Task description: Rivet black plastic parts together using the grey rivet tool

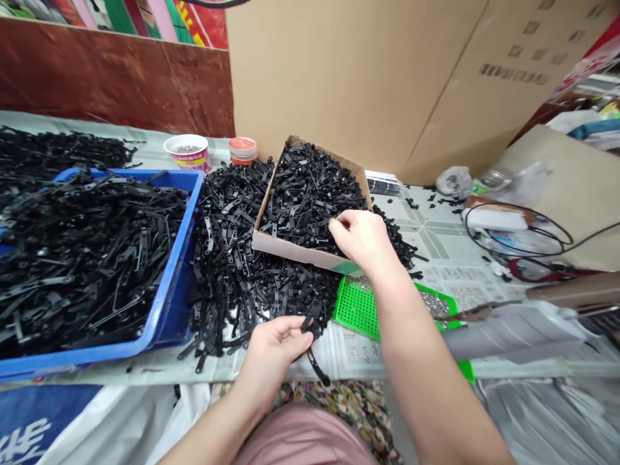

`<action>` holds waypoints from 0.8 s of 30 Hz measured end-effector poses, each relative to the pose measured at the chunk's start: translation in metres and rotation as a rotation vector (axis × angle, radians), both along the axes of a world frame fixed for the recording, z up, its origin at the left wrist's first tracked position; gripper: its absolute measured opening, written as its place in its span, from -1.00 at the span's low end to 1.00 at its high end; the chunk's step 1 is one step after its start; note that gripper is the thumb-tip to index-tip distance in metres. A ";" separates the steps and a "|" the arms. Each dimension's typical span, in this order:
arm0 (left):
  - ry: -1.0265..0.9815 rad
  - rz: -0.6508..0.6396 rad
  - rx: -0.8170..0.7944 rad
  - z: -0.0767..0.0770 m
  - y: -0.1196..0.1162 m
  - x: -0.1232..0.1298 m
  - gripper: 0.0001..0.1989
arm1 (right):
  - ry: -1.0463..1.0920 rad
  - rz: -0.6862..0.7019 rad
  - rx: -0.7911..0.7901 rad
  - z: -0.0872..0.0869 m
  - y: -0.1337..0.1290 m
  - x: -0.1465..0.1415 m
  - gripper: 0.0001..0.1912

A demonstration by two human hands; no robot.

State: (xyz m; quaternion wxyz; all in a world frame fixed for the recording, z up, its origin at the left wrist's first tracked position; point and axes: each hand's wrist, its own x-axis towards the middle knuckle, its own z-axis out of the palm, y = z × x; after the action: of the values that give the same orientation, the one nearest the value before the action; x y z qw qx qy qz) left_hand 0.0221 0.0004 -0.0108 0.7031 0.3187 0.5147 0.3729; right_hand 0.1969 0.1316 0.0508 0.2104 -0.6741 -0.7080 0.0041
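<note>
My left hand point(277, 345) is closed near the table's front edge, pinching a thin black plastic strip point(317, 369) whose lower end curves down to the right. Over the front right corner of a shallow cardboard box point(300, 250), my right hand point(361, 236) is closed, thumb and finger together at the box's contents. Whatever those fingertips hold is too small to make out. Small black plastic parts point(310, 187) fill the box. More loose black parts point(237, 239) lie heaped around and under it.
A blue crate point(167, 271) of black parts stands left. Beneath my right forearm is a green basket point(356, 309) with small metal pieces. Behind are a paper tub point(188, 152) and a red-lidded jar point(243, 150). Cables point(520, 229) and a grey-wrapped arm-like object point(518, 332) are right.
</note>
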 end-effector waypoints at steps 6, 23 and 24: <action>-0.034 0.001 -0.002 0.006 0.002 0.010 -0.76 | 0.103 -0.073 -0.005 0.005 0.012 0.003 -0.72; -0.139 0.048 0.004 0.006 -0.001 0.007 -0.79 | 0.801 0.406 -0.410 -0.019 -0.113 -0.002 -0.79; -0.138 0.040 0.006 0.006 -0.001 0.008 -0.80 | 0.785 0.422 -0.415 -0.018 -0.111 -0.001 -0.82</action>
State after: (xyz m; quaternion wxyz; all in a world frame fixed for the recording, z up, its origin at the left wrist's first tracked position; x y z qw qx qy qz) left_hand 0.0298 -0.0005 -0.0046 0.7282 0.2841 0.4702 0.4098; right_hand 0.1957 0.0208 0.0324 0.3173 -0.4912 -0.6807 0.4413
